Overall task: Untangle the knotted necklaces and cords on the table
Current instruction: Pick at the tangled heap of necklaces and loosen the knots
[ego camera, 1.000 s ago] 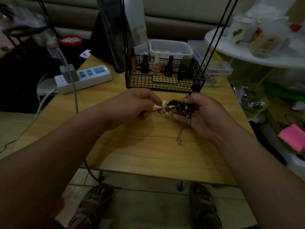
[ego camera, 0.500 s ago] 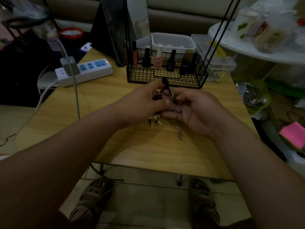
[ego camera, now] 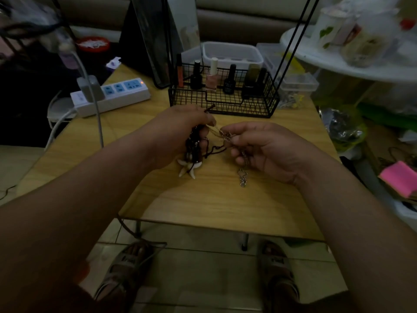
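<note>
The knot is hard to make out in the dim light. Left hand (ego camera: pixel 180 132) fingers (ego camera: pixel 204 123) grip the dark cord bundle (ego camera: pixel 195 145), with the tooth pendant (ego camera: pixel 189 169) dangling at 6 o'clock. Right hand (ego camera: pixel 266 150) fingers (ego camera: pixel 237 138) pinch the silver chain (ego camera: pixel 242 177), which hangs above the surface (ego camera: pixel 203 204). A wire basket (ego camera: pixel 225 105) stands at 12 o'clock.

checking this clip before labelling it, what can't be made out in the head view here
Head view throughout.
The knot: small, dim, partly covered by the left hand and right hand; strand crossings unclear.
The cord: upper run hidden inside the left hand.
The chain: upper part hidden behind the right hand.
The bottles in the basket: labels too small and dim.
</note>
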A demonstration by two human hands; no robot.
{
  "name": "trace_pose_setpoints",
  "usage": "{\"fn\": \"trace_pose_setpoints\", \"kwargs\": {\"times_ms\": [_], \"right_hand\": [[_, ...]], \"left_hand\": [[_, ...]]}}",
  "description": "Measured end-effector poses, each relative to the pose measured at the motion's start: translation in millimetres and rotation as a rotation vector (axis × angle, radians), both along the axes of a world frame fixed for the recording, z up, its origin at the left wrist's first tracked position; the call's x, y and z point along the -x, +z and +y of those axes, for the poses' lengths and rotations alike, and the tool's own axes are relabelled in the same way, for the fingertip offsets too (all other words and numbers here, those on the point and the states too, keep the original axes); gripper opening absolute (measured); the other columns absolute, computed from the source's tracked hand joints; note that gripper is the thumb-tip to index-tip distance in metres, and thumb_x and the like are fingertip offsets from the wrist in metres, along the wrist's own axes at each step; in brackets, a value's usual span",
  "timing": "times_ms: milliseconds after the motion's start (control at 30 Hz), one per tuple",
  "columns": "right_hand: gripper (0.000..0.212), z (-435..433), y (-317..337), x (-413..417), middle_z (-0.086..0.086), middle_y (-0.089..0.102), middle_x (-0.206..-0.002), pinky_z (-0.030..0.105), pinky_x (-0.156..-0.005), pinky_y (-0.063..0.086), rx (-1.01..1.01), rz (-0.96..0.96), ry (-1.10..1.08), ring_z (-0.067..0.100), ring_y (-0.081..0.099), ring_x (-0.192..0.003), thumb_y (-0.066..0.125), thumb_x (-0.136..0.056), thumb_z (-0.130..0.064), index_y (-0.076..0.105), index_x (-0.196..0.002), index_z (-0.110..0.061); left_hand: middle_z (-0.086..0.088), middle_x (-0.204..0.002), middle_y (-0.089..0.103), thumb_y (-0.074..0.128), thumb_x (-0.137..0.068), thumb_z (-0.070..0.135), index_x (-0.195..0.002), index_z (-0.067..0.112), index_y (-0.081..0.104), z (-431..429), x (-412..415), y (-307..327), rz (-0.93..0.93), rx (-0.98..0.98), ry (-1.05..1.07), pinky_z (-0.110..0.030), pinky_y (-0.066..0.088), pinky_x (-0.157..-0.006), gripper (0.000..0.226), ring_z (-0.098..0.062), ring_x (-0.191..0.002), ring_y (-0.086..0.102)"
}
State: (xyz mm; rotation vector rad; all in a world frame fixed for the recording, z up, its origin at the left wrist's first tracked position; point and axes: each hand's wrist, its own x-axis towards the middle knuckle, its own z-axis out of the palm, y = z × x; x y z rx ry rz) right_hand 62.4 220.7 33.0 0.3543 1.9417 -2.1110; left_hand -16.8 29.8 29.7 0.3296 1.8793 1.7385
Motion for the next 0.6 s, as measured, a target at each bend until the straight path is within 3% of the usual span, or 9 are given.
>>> {"fn": "trace_pose_setpoints", "kwargs": {"times_ms": [100,267,433,600], "right_hand": [[0.028,1.7,0.3,-1.0,0.003,0.067,-0.083,0.022,-0.06,0.049,-0.079,-0.001,-0.01,0.008,0.059,-0.067,0.062,-0.094,0.004,0.071,-0.117,-0.008],[0.011,6.7,-2.7,-0.1,-0.004,0.062,-0.078,0.019,-0.048,0.035,-0.27,-0.005,-0.058,0.004,0.045,-0.056,0.068,-0.097,-0.015,0.074,-0.106,-0.013],[0.023,9.3,-1.2,2.2,-0.005,0.049,-0.066,0.023,-0.045,0.023,-0.314,0.002,-0.084,0.007,0.033,-0.049,0.061,-0.103,-0.03,0.075,-0.097,-0.013],[0.024,5.8,-2.7,3.2,-0.005,0.052,-0.064,0.027,-0.05,0.031,-0.389,0.001,-0.119,0.009,0.042,-0.054,0.059,-0.1,-0.03,0.068,-0.08,-0.019]], "left_hand": [[0.001,-0.067,0.053,0.057,-0.105,0.021,-0.1,0.011,0.062,1.1,-1.8,0.1,0.011,0.018,0.01,-0.033,0.047,-0.062,0.012,-0.014,-0.06,0.056],[0.001,-0.065,0.05,0.058,-0.106,0.025,-0.092,0.013,0.057,-2.3,0.8,-1.0,0.042,0.075,0.041,-0.03,0.048,-0.055,0.019,-0.015,-0.057,0.054],[-0.002,-0.064,0.052,0.057,-0.107,0.035,-0.1,0.008,0.06,-3.3,-0.7,-2.4,0.17,0.187,0.053,-0.031,0.046,-0.049,0.027,-0.021,-0.053,0.055],[-0.003,-0.067,0.058,0.058,-0.106,0.04,-0.108,0.005,0.061,-4.0,-2.6,-1.8,0.21,0.238,0.052,-0.025,0.042,-0.041,0.035,-0.02,-0.052,0.054]]}}
